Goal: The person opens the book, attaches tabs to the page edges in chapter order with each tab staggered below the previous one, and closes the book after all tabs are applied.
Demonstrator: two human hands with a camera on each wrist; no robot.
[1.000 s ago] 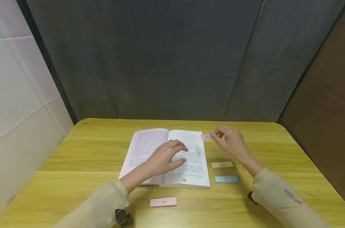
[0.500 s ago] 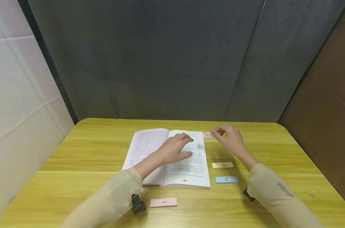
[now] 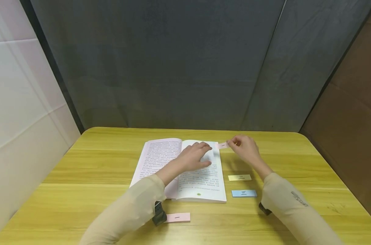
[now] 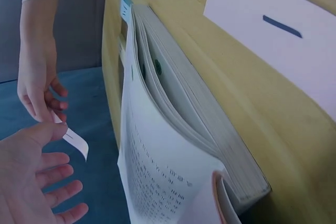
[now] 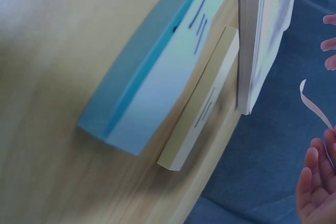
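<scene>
An open book [image 3: 200, 185] with printed pages lies on the table. My right hand [image 3: 244, 148] pinches one end of a pink sticky note [image 3: 223, 145] by the upper right edge of the book. In the left wrist view that sticky note [image 4: 76, 141] curls at its free end and bears a dark stroke. Over the upper part of the right page is my left hand [image 3: 192, 158], fingers loosely extended and thumb apart, holding nothing. Its thumb overlaps the note in the left wrist view. The right wrist view shows the note [image 5: 313, 105] hanging between both hands.
On the wooden table [image 3: 66, 190], a yellow sticky-note pad [image 3: 239, 177] and a blue one [image 3: 244, 193] lie right of the book. Nearer me, a pink pad [image 3: 180, 217] is partly covered by the left wrist's black device [image 3: 159, 213]. A dark curtain [image 3: 179, 68] stands behind.
My left hand has moved right and farther up over the right page. The right hand keeps its pinch on the sticky note, which has shifted slightly right and up; the right forearm has swung left.
</scene>
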